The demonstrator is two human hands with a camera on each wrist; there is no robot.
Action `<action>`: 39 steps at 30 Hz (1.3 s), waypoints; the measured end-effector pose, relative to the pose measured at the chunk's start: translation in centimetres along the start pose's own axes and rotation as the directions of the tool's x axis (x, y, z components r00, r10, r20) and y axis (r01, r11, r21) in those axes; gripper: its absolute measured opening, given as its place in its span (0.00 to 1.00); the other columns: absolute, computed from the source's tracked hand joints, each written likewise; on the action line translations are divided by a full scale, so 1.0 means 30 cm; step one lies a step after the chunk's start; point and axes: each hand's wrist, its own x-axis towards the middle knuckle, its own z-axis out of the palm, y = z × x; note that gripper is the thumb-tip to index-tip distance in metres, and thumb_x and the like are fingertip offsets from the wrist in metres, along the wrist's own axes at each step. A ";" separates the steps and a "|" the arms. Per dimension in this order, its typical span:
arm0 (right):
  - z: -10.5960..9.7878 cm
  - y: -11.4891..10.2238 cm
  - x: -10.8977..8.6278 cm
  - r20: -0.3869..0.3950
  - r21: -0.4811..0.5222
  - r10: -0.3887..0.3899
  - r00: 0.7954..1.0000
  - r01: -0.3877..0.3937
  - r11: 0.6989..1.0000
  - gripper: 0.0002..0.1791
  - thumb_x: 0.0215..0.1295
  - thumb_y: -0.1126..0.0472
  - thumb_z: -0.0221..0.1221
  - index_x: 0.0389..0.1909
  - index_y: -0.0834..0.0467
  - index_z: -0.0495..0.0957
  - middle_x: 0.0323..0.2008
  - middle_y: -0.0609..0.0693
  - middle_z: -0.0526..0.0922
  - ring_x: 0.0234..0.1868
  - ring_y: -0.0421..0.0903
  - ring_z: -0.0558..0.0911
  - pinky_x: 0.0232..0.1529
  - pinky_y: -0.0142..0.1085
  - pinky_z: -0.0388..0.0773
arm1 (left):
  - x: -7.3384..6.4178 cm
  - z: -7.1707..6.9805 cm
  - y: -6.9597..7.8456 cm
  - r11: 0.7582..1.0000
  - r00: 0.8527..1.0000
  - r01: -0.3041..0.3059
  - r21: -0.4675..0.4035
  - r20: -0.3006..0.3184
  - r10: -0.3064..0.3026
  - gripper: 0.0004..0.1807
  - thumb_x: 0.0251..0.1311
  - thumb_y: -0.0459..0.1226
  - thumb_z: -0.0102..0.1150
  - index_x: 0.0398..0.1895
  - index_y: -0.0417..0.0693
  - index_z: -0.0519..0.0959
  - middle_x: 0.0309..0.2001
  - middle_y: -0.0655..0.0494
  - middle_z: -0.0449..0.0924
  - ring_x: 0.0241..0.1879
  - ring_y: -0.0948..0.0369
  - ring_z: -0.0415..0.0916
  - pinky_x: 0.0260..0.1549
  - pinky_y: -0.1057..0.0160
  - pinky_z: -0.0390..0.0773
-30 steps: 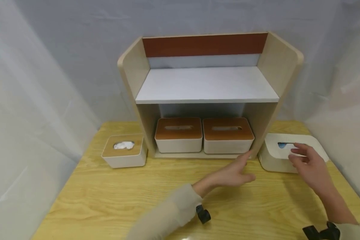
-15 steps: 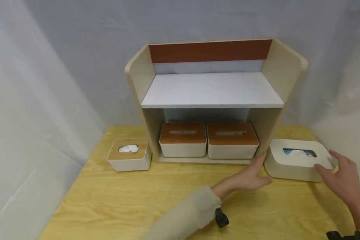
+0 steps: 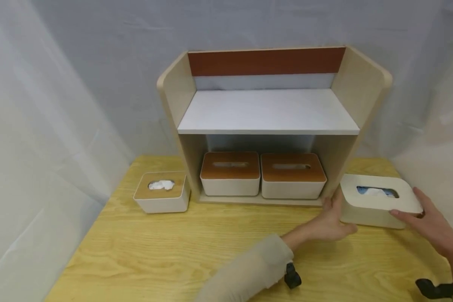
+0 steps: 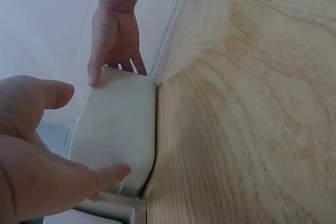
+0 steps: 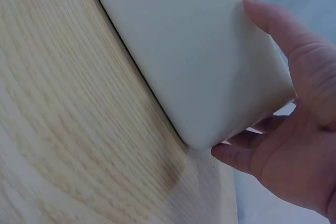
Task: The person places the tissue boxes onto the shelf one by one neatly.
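Note:
A cream tissue box [image 3: 373, 216] with an oval slot stands on the table just right of the shelf; white tissue and a blue wrapper show in the slot. My right hand [image 3: 434, 224] grips its right end, thumb at the front top edge and fingers round the side, as the right wrist view also shows. My left hand [image 3: 330, 222] reaches in at the box's left end, beside the shelf's side panel. Its fingers [image 4: 107, 176] are fairly straight at that end, partly hidden in the head view. The left thumb [image 4: 60, 94] sticks out in front, apart from the box.
Two white tissue boxes with brown lids, a left one [image 3: 230, 184] and a right one [image 3: 293, 188], fill the lower level of the shelf unit [image 3: 268, 131]. A smaller tissue box [image 3: 166, 204] with a light wood lid stands left of it on the wooden table [image 3: 143, 251].
My right hand has moved from over the box's slot to its right end and taken hold. My left hand has shifted right, from the shelf's front corner to the box's left end.

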 end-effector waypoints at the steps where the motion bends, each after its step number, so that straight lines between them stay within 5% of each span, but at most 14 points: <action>1: -0.003 0.009 0.003 0.012 -0.001 0.003 1.000 -0.003 1.000 0.58 0.74 0.47 0.55 0.73 0.60 0.15 0.72 0.73 0.17 0.69 0.81 0.31 0.57 0.78 0.49 | 0.001 0.007 0.003 1.000 1.000 -0.002 0.001 -0.003 0.002 0.57 0.68 0.39 0.59 0.78 0.55 0.21 0.78 0.55 0.17 0.77 0.52 0.24 0.70 0.62 0.57; 5: -0.011 0.040 0.017 0.042 -0.002 -0.012 0.999 0.012 1.000 0.58 0.73 0.48 0.56 0.74 0.57 0.15 0.73 0.75 0.21 0.67 0.85 0.41 0.48 0.72 0.68 | 0.007 0.032 0.012 0.999 0.999 0.033 0.024 -0.014 -0.033 0.57 0.68 0.40 0.59 0.78 0.53 0.23 0.79 0.53 0.21 0.78 0.55 0.26 0.68 0.66 0.60; 7: -0.011 0.049 0.025 0.053 0.002 -0.029 0.998 0.029 1.000 0.57 0.73 0.49 0.57 0.75 0.56 0.17 0.73 0.75 0.25 0.67 0.83 0.46 0.44 0.55 0.78 | 0.010 0.041 0.015 0.998 0.998 0.059 0.037 -0.016 -0.058 0.55 0.67 0.41 0.59 0.79 0.51 0.27 0.79 0.52 0.26 0.78 0.58 0.30 0.67 0.68 0.60; 12: -0.005 0.058 0.040 0.082 0.031 -0.063 0.995 0.061 0.998 0.55 0.73 0.50 0.57 0.77 0.47 0.20 0.73 0.78 0.35 0.61 0.76 0.56 0.32 0.29 0.73 | 0.029 0.059 0.010 0.994 0.995 0.093 0.054 -0.027 -0.092 0.52 0.67 0.42 0.59 0.80 0.49 0.31 0.80 0.50 0.31 0.77 0.60 0.38 0.67 0.70 0.59; 19: -0.001 0.060 0.042 0.102 0.035 -0.053 0.993 0.049 0.998 0.55 0.73 0.50 0.57 0.76 0.42 0.19 0.74 0.77 0.35 0.57 0.70 0.60 0.32 0.31 0.74 | 0.075 0.063 -0.039 0.994 0.991 0.108 0.003 -0.085 -0.107 0.57 0.65 0.40 0.61 0.79 0.50 0.27 0.80 0.48 0.32 0.76 0.59 0.43 0.65 0.70 0.62; 26: -0.001 0.073 0.035 0.098 0.079 -0.100 0.990 0.092 0.993 0.54 0.73 0.54 0.58 0.77 0.34 0.23 0.76 0.70 0.38 0.51 0.30 0.62 0.36 0.29 0.75 | 0.092 0.062 -0.057 0.990 0.989 0.140 -0.025 -0.046 -0.141 0.57 0.66 0.41 0.61 0.79 0.55 0.24 0.80 0.50 0.28 0.77 0.60 0.40 0.65 0.69 0.64; 32: 0.003 0.079 0.010 0.058 0.082 -0.082 0.995 0.077 0.994 0.55 0.71 0.54 0.60 0.76 0.31 0.24 0.79 0.62 0.34 0.57 0.30 0.60 0.36 0.21 0.71 | 0.081 0.073 -0.060 0.995 0.996 0.086 -0.052 -0.015 -0.087 0.60 0.65 0.39 0.62 0.78 0.53 0.20 0.78 0.50 0.18 0.77 0.59 0.25 0.70 0.67 0.54; 39: -0.024 0.047 -0.044 -0.041 0.050 -0.087 0.995 0.089 0.995 0.54 0.69 0.54 0.62 0.77 0.31 0.29 0.78 0.65 0.38 0.49 0.21 0.61 0.34 0.20 0.74 | 0.051 0.076 -0.020 1.000 0.999 0.016 -0.002 -0.037 -0.016 0.62 0.63 0.41 0.62 0.77 0.59 0.18 0.78 0.53 0.17 0.77 0.52 0.22 0.74 0.48 0.45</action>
